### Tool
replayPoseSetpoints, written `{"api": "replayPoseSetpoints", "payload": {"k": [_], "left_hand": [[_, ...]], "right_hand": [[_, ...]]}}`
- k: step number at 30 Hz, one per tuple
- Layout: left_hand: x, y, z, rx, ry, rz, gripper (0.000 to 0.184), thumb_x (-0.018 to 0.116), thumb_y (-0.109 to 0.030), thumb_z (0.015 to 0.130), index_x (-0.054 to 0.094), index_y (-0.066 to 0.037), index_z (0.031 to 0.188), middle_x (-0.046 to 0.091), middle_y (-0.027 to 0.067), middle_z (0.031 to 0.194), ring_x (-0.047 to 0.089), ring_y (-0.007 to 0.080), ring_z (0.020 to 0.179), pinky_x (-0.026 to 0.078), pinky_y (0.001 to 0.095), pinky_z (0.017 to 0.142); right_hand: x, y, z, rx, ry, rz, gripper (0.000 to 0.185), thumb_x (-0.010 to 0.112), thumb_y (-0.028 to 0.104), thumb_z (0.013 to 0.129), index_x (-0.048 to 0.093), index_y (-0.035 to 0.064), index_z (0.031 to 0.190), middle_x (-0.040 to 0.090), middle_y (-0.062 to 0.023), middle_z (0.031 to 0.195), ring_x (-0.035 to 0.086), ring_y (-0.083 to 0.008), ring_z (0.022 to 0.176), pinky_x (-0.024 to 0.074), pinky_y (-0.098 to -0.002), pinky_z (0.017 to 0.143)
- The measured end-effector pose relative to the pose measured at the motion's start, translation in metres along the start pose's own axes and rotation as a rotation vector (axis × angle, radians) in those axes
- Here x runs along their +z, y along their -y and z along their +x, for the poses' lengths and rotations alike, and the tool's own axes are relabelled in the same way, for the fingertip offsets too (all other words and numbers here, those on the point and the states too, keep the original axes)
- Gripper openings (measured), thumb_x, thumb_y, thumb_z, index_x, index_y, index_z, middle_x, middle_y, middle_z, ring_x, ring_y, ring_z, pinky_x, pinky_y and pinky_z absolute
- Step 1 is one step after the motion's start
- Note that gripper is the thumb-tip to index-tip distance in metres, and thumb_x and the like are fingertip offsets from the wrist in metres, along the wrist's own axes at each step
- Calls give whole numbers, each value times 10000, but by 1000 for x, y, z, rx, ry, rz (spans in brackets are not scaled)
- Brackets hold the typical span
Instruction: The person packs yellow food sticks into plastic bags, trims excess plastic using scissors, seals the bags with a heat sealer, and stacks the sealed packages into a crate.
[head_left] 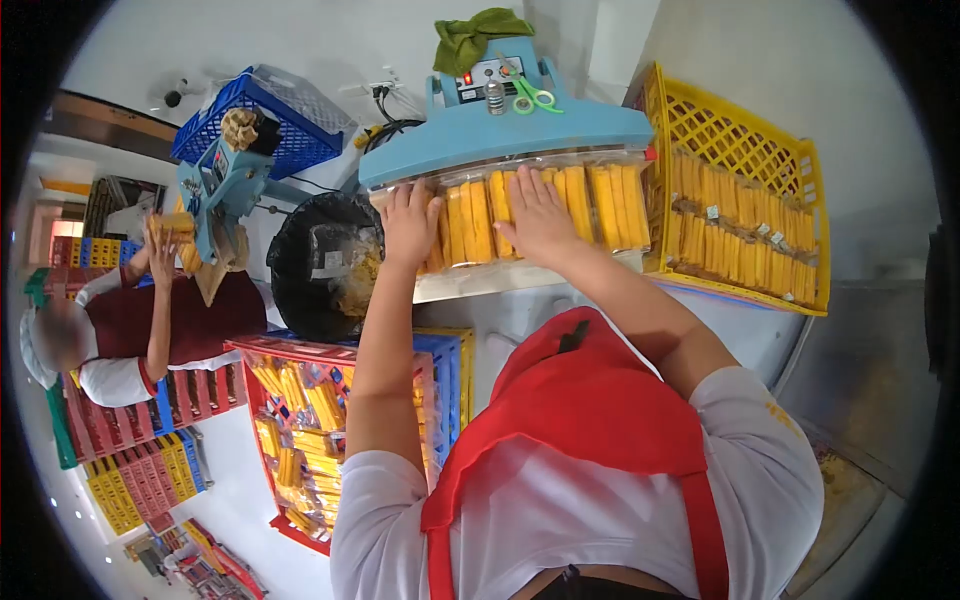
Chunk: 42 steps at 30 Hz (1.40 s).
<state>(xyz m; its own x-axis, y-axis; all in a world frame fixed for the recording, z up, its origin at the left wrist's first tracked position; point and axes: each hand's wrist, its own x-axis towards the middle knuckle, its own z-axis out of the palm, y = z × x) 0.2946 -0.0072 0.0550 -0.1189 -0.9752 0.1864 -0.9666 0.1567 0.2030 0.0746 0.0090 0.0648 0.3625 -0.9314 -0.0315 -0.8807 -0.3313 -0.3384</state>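
Observation:
Several clear plastic packs of yellow sticks (pixel 468 222) lie side by side in a row along the front of a light blue bag sealer (pixel 505 130). Their upper ends reach the sealer's long bar. My left hand (pixel 408 225) rests flat on the packs at the row's left end, fingers stretched toward the bar. Across the middle packs lies my right hand (pixel 540 220), palm down with its fingers spread. Neither hand is wrapped round anything. The packs under my palms are partly hidden.
Green-handled scissors (pixel 535 98) and a green cloth (pixel 480 40) lie on the sealer. At right stands a yellow crate (pixel 815 200) of packs; a red crate (pixel 262 440) holds more. A black-lined bin (pixel 290 270) is at left, near a co-worker (pixel 170 320) at another machine.

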Motion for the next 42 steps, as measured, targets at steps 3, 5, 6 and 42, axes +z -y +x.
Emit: {"api": "replayPoseSetpoints", "payload": {"k": [3, 5, 6, 42], "left_hand": [[9, 4, 1, 1, -40, 33, 423, 429, -331, 850, 427, -90, 1198, 445, 136, 1185, 369, 317, 1129, 257, 450, 942], [10, 6, 4, 5, -35, 18, 419, 427, -329, 851, 429, -91, 1195, 452, 137, 1176, 371, 320, 1126, 259, 449, 941], [10, 5, 3, 5, -36, -6, 415, 425, -328, 851, 431, -92, 1192, 459, 139, 1167, 372, 323, 1124, 260, 448, 940], [0, 49, -50, -625, 188, -1492, 543, 553, -157, 828, 274, -17, 1273, 465, 100, 1159, 483, 172, 1017, 401, 286, 842]], "right_hand": [[9, -7, 2, -31, 18, 23, 686, 385, 419, 839, 209, -69, 1289, 157, -226, 1368, 115, -315, 1289, 82, -431, 1040], [8, -7, 2, -70, 35, -43, 691, 395, 414, 835, 209, -74, 1288, 156, -233, 1366, 110, -320, 1289, 64, -449, 1037], [7, -9, 2, -73, 42, -38, 691, 395, 414, 835, 209, -74, 1288, 156, -233, 1366, 110, -320, 1289, 64, -449, 1037], [37, 62, 52, 119, -144, 578, 468, 556, 145, 740, 418, -1, 1163, 394, -222, 1185, 396, -357, 1095, 345, -361, 912]]}}
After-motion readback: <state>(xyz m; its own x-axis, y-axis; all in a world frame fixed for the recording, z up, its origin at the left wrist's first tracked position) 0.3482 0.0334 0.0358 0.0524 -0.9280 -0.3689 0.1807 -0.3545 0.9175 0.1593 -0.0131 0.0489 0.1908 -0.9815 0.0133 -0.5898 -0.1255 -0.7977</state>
